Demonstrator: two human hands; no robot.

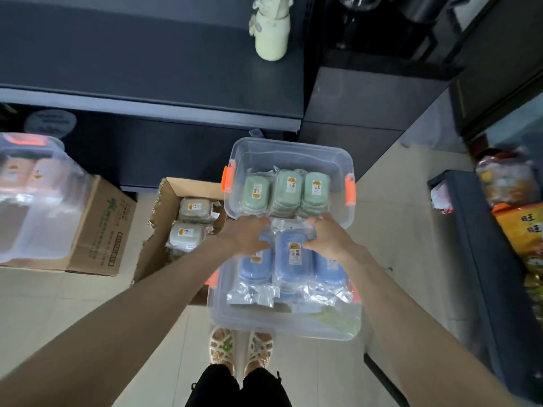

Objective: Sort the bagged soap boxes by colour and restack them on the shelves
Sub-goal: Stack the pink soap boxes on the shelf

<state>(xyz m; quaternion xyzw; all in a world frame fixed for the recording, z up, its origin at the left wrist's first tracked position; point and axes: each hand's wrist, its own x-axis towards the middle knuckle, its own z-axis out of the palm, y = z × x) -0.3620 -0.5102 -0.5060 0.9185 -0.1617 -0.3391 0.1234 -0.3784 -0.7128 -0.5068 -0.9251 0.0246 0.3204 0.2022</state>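
left hand (249, 239): curling over the far end of the left stack of blue boxes (293, 257), gripping the bag.
right hand (326, 239): clamping on the far end of the right blue stack, thumb reaching toward the middle one.
hands: lying apart, one per side, likely to square up or lift the row together.
blue boxes: sitting in three stacks in the near bin (282, 327), labels facing up.
green boxes (286, 188): filling the far bin (288, 151) in three stacks, so colours are staying separate.
grey boxes (192, 218): waiting in the open carton (170, 201) to the left.
shelf (147, 110): standing just behind the bins, not yet taking any soap.
stage: sorting looking mostly done, restacking pending.
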